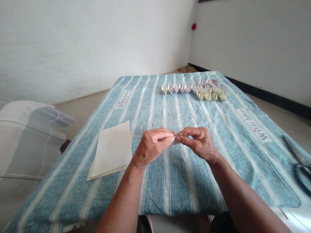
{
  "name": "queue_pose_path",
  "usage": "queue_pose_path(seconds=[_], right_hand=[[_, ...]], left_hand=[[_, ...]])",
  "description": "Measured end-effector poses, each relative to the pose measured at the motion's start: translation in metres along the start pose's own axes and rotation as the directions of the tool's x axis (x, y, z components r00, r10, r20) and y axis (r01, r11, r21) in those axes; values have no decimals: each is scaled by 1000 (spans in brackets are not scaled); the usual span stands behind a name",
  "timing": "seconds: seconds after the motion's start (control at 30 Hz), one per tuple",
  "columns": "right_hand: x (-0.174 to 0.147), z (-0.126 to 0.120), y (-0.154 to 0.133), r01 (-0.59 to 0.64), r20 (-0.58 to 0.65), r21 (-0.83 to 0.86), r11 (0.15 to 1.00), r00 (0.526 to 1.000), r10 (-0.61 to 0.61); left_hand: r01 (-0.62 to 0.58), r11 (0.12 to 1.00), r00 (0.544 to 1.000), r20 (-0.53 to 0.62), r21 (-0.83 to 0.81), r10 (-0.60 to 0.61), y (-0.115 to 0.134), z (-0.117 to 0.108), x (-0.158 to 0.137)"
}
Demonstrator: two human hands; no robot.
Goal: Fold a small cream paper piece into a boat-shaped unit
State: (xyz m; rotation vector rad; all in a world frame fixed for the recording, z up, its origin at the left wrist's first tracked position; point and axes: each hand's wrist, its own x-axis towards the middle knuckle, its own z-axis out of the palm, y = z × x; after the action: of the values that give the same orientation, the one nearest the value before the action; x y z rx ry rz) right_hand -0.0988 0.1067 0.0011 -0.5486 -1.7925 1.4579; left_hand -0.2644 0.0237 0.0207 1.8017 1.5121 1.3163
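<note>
My left hand (156,142) and my right hand (198,140) meet over the middle of the cloth, thumbs and fingertips pinched together. Between the fingertips is a small piece of folded paper (175,141), mostly hidden by the fingers; only a pale edge and a bit below it show. To the left of my left hand lies a short stack of paper sheets (112,149), white on top with a pale yellow sheet sticking out beneath. Beyond the hands, several folded paper pieces (181,87), pale purple and yellow, stand in rows with pointed tops.
A blue and white striped tablecloth (150,181) covers the table. At the right edge lie scissors with dark handles (302,173). Left of the table is a draped pale cloth (31,139). White walls (97,35) rise behind, meeting in a corner.
</note>
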Motion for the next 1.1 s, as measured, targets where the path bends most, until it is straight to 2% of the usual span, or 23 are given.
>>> queue_pose_path(seconds=[0.2, 0.4, 0.5, 0.83, 1.1], right_hand=[[1, 5, 4, -19, -65, -28, 999, 998, 17], [2, -1, 2, -42, -29, 53, 998, 999, 43], [2, -4, 0, -38, -29, 42, 998, 999, 39], [2, -20, -2, -53, 46, -24, 998, 997, 54], [2, -20, -1, -58, 49, 7, 998, 997, 58]], left_hand=[[-4, 997, 999, -33, 83, 6, 0, 6, 1], [169, 986, 984, 56, -19, -167, 3, -6, -2], [218, 975, 975, 56, -36, -216, 2, -13, -5], [176, 977, 984, 27, -119, -174, -2, -19, -6], [195, 973, 980, 62, -127, -188, -1, -22, -7]])
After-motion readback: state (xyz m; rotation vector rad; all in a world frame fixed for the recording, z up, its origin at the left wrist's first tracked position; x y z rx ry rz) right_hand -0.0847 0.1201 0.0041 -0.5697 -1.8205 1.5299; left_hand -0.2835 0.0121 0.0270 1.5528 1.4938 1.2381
